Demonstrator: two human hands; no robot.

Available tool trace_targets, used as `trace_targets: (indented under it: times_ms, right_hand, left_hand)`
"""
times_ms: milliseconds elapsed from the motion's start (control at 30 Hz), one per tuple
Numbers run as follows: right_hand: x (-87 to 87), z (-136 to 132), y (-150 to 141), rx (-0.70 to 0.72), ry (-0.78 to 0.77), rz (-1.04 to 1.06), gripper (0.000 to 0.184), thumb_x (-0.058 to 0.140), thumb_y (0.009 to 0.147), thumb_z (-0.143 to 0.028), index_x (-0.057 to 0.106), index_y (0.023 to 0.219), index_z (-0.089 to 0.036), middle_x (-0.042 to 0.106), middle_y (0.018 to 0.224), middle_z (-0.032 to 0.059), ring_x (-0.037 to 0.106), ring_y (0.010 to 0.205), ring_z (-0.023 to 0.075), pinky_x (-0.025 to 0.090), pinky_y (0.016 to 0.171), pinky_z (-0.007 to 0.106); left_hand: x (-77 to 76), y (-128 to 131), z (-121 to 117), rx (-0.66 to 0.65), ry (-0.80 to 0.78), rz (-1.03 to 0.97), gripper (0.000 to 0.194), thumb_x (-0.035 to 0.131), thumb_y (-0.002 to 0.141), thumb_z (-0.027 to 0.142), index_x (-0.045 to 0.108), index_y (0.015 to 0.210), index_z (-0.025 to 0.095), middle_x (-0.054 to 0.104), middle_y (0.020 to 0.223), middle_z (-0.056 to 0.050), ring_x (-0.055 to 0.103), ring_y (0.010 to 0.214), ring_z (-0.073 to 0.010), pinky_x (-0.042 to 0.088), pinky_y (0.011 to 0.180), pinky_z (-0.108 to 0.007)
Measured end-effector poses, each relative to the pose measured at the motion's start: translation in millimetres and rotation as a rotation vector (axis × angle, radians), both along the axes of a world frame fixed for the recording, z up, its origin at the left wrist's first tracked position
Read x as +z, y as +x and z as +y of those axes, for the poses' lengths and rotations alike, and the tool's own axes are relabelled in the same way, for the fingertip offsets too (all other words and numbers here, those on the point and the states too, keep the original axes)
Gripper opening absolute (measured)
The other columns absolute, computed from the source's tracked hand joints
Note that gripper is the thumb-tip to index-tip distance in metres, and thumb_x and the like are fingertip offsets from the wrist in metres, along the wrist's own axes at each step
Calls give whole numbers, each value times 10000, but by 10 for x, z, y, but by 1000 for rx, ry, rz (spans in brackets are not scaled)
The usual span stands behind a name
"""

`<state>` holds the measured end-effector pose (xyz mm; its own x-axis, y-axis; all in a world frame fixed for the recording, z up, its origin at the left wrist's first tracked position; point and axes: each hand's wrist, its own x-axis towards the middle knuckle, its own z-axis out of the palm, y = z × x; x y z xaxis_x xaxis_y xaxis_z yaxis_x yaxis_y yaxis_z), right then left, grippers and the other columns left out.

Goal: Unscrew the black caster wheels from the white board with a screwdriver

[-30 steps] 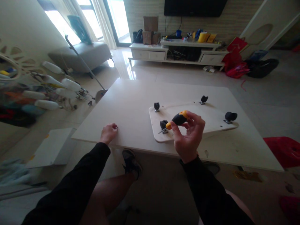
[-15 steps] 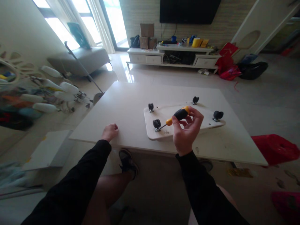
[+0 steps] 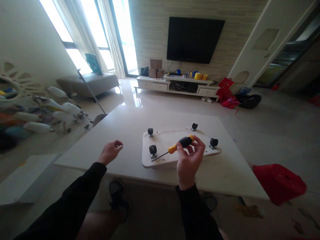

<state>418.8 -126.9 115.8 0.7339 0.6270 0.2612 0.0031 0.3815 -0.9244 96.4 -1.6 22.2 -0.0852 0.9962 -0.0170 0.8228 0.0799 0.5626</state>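
Note:
My right hand (image 3: pixel 190 161) is closed around the yellow-and-black handle of a screwdriver (image 3: pixel 184 142). Its metal shaft slants down to the left, the tip at or just above the mounting plate of the front-left caster (image 3: pixel 153 150); contact is unclear. That black caster is on an upturned white board (image 3: pixel 165 138) with rounded corners, wheels up. More casters rise from it: one back left (image 3: pixel 150 131), one back right (image 3: pixel 194 126), one front right (image 3: pixel 214 142). My left hand (image 3: pixel 110 152) is left of the board, fingers curled and thumb against them; anything inside is hidden.
The board lies on a white table (image 3: pixel 125 133), whose near edge runs above my legs and shoes. A red bag (image 3: pixel 278 183) stands beyond the table's right edge. At the left are a white box (image 3: pixel 30 180) and clutter. A TV cabinet (image 3: pixel 152 86) lines the far wall.
The view has tilted up, so the table sits lower in the picture. My left hand has lifted slightly and turned, its fingers now showing more. The screwdriver stays by the same caster.

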Motion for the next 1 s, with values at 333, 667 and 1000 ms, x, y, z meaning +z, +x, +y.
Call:
trace_targets:
  times_ms: [333, 667, 1000]
  right_hand:
    - [-4, -48, 178, -93, -36, 63, 623, 876, 748, -361, 577, 1283, -249, 608, 1143, 49, 696, 923, 177, 603, 736, 325]
    - [-64, 64, 266, -156, -9, 84, 710, 893, 771, -413, 473, 1333, -305, 550, 1239, 39, 736, 1045, 221, 688, 874, 465]
    - [-81, 73, 351, -194, 42, 172, 754, 943, 691, -381, 483, 1284, -306, 583, 1263, 36, 732, 1022, 195, 710, 788, 397]
  left_hand:
    - [424, 1429, -553, -89, -14, -1012, 357, 910, 630, 480, 795, 820, 200, 721, 700, -49, 610, 637, -158, 446, 612, -278]
    - [261, 1678, -577, 66, -176, -1363, 378, 992, 550, 366, 759, 767, 162, 685, 698, -28, 583, 614, -108, 435, 578, -231]
    - [371, 1750, -773, 77, -319, -1624, 340, 988, 569, 215, 738, 793, 163, 722, 824, -31, 594, 652, -76, 471, 614, -204]
